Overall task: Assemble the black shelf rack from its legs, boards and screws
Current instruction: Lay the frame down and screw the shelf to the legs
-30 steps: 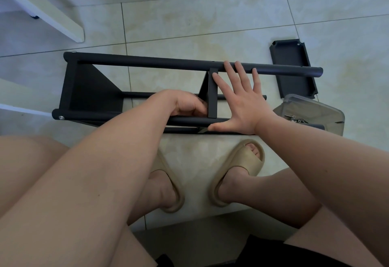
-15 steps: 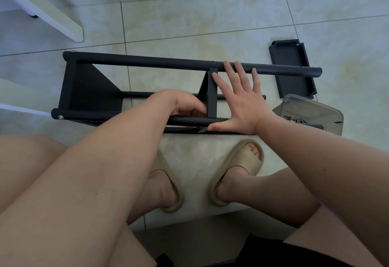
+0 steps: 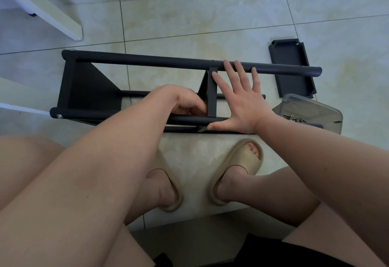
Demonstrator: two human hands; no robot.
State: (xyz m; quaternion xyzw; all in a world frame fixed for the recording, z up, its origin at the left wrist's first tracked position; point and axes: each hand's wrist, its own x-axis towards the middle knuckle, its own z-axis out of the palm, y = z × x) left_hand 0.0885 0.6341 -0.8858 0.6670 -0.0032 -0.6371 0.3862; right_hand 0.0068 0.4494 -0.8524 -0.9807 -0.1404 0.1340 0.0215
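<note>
My right hand [image 3: 237, 102] is spread wide and flat. Its thumb lies along the near black tube leg [image 3: 117, 116] and its fingertips reach over the far black tube leg [image 3: 147, 59]. Just left of its index finger stands the thin black metal middle board [image 3: 212, 94], edge up, its long axis running straight away from me from one leg to the other. On the board's other side my left hand [image 3: 185, 102] has its fingers curled in by the near leg; whether it pinches a screw or the board I cannot tell. So the board sits between my hands. The black shelf rack [image 3: 88, 89] lies on its side on the pale tiled floor [image 3: 210, 24], legs running left to right. I judge I am bracing this joint for fastening. Just right of my right wrist is the clear plastic box [image 3: 311, 106] of screws [image 3: 293, 118]. Right of my fingertips lies the loose black board [image 3: 292, 66]. The right hand is nearer to both.
</note>
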